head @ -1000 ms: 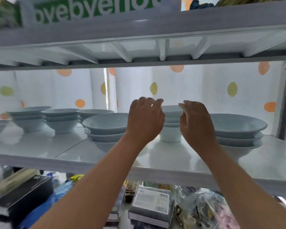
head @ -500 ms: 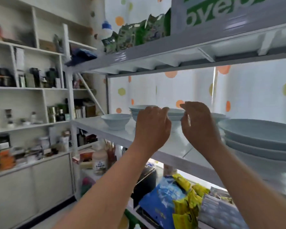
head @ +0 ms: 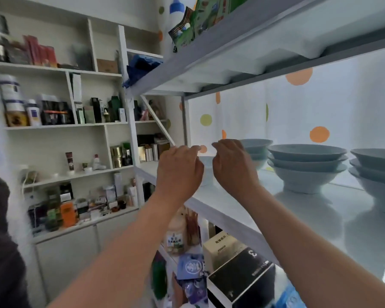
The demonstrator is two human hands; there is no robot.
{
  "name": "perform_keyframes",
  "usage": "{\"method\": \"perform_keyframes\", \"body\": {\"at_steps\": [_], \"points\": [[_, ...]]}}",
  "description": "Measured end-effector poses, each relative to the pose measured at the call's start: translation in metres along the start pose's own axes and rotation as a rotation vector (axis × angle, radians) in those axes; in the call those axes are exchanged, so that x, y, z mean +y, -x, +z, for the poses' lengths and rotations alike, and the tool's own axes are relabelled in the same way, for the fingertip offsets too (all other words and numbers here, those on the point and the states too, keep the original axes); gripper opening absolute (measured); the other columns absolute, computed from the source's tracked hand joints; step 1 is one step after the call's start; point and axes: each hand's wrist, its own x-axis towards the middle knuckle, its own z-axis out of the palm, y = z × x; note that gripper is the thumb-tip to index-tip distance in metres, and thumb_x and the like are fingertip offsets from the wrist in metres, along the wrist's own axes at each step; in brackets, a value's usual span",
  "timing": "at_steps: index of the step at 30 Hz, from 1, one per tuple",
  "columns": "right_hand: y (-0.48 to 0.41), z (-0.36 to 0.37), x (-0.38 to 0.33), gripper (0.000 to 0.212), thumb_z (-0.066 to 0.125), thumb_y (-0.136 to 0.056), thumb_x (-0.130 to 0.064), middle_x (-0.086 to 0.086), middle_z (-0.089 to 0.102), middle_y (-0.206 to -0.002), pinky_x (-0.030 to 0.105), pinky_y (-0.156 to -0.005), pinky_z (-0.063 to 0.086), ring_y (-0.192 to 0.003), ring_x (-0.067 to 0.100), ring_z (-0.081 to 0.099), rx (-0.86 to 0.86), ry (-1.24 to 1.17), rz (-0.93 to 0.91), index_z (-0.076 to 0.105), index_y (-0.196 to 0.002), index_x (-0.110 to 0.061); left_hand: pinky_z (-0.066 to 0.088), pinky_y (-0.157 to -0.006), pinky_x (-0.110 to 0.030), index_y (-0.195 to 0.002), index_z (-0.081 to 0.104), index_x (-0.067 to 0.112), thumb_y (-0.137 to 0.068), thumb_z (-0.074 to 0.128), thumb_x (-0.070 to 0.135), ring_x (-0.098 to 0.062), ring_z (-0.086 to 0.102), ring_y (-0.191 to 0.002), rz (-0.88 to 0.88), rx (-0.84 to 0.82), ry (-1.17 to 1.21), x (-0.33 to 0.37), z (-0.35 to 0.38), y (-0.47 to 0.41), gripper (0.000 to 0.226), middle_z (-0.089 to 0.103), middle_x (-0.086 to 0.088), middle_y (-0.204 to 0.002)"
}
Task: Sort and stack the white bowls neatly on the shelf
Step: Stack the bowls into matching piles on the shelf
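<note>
A single white bowl point(head: 206, 172) stands near the left end of the white shelf point(head: 276, 212), mostly hidden between my hands. My left hand point(head: 179, 172) is just left of it and my right hand point(head: 232, 167) just right, both with fingers loosely curled; contact with the bowl is hidden. Behind my right hand stands a stack of smaller bowls point(head: 257, 147). To the right sit a stack of three wide bowls point(head: 307, 162) and another stack point(head: 378, 167) cut off by the frame edge.
The upper shelf point(head: 242, 47) hangs low over the bowls, with green packets point(head: 193, 21) on it. A dotted curtain point(head: 320, 112) backs the shelf. Boxes point(head: 240, 278) and bags fill the level below. Wall shelving point(head: 53, 112) with bottles stands to the left.
My view has swung left along the shelf. Both hands moved left with it, past the stacks, and now flank the single bowl at the shelf's left end.
</note>
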Motion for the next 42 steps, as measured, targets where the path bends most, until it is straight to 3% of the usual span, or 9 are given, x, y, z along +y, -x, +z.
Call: {"method": "perform_keyframes", "body": {"at_steps": [5, 12, 16, 19, 25, 28, 34, 39, 42], "points": [[-0.03, 0.067, 0.02, 0.033, 0.043, -0.088, -0.004, 0.011, 0.06, -0.118, 0.034, -0.096, 0.042, -0.111, 0.027, 0.05, -0.154, 0.062, -0.007, 0.057, -0.118, -0.007, 0.044, -0.079, -0.036, -0.117, 0.06, 0.017, -0.092, 0.04, 0.023, -0.024, 0.059, -0.093, -0.08, -0.035, -0.044, -0.047, 0.051, -0.016, 0.032, 0.069, -0.004, -0.102], [-0.042, 0.131, 0.046, 0.06, 0.05, -0.077, -0.008, 0.006, 0.049, -0.137, 0.04, -0.106, 0.036, -0.128, 0.028, 0.039, -0.487, 0.102, 0.064, 0.044, -0.136, -0.014, 0.04, -0.099, -0.039, -0.138, 0.04, 0.025, -0.088, 0.049, 0.034, -0.023, 0.038, -0.128, -0.11, -0.36, 0.059, -0.099, 0.136, -0.022, 0.051, 0.045, -0.002, -0.14], [-0.048, 0.154, 0.054, 0.047, 0.054, -0.072, -0.017, 0.003, 0.059, -0.121, 0.04, -0.104, 0.036, -0.116, 0.026, 0.049, -0.665, 0.241, 0.04, 0.058, -0.119, -0.021, 0.039, -0.099, -0.039, -0.133, 0.045, 0.031, -0.082, 0.059, 0.046, -0.022, 0.04, -0.127, 0.026, -0.39, 0.084, -0.113, 0.173, -0.033, 0.056, 0.048, 0.001, -0.138], [-0.051, 0.161, 0.059, 0.017, 0.054, -0.072, -0.014, 0.003, 0.064, -0.1, 0.04, -0.102, 0.034, -0.104, 0.026, 0.053, -0.669, 0.236, 0.057, 0.054, -0.087, -0.022, 0.039, -0.09, -0.033, -0.109, 0.061, 0.03, -0.08, 0.062, 0.049, -0.018, 0.058, -0.103, 0.148, -0.34, 0.106, -0.12, 0.189, -0.044, 0.034, 0.067, 0.004, -0.109], [-0.052, 0.17, 0.065, 0.001, 0.062, -0.083, -0.017, 0.006, 0.068, -0.096, 0.032, -0.093, 0.034, -0.097, 0.027, 0.059, -0.58, 0.267, 0.074, 0.061, -0.083, -0.018, 0.046, -0.071, -0.031, -0.073, 0.065, 0.02, -0.072, 0.07, 0.042, -0.023, 0.063, -0.065, 0.285, -0.22, 0.182, -0.13, 0.203, -0.05, 0.022, 0.068, 0.0, -0.068], [-0.05, 0.171, 0.061, 0.021, 0.062, -0.081, -0.006, 0.008, 0.066, -0.085, 0.029, -0.087, 0.037, -0.09, 0.027, 0.057, -0.534, 0.239, 0.096, 0.05, -0.071, -0.021, 0.049, -0.058, -0.03, -0.06, 0.061, 0.019, -0.061, 0.075, 0.036, -0.021, 0.057, -0.047, 0.364, -0.198, 0.191, -0.131, 0.198, -0.052, 0.022, 0.062, 0.0, -0.053], [-0.048, 0.147, 0.056, 0.014, 0.066, -0.076, 0.0, 0.013, 0.062, -0.075, 0.023, -0.072, 0.028, -0.083, 0.029, 0.056, -0.433, 0.232, 0.125, 0.056, -0.068, -0.007, 0.028, -0.049, -0.02, -0.057, 0.058, 0.017, -0.053, 0.082, 0.03, -0.015, 0.049, -0.04, 0.43, -0.101, 0.256, -0.122, 0.174, -0.057, 0.027, 0.059, 0.001, -0.048], [-0.04, 0.108, 0.053, 0.027, 0.066, -0.073, 0.003, 0.01, 0.06, -0.07, 0.02, -0.077, 0.025, -0.083, 0.029, 0.056, -0.351, 0.278, 0.101, 0.049, -0.064, -0.016, 0.026, -0.048, -0.021, -0.055, 0.055, 0.018, -0.051, 0.08, 0.031, -0.016, 0.049, -0.04, 0.466, -0.05, 0.291, -0.098, 0.15, -0.059, 0.028, 0.057, 0.002, -0.047], [-0.033, 0.076, 0.052, 0.015, 0.067, -0.071, 0.004, 0.014, 0.062, -0.071, 0.024, -0.075, 0.03, -0.081, 0.03, 0.057, -0.317, 0.306, 0.105, 0.057, -0.065, -0.005, 0.028, -0.048, -0.021, -0.056, 0.055, 0.018, -0.053, 0.078, 0.032, -0.018, 0.05, -0.042, 0.485, 0.002, 0.307, -0.077, 0.132, -0.058, 0.027, 0.057, 0.0, -0.049]]}}
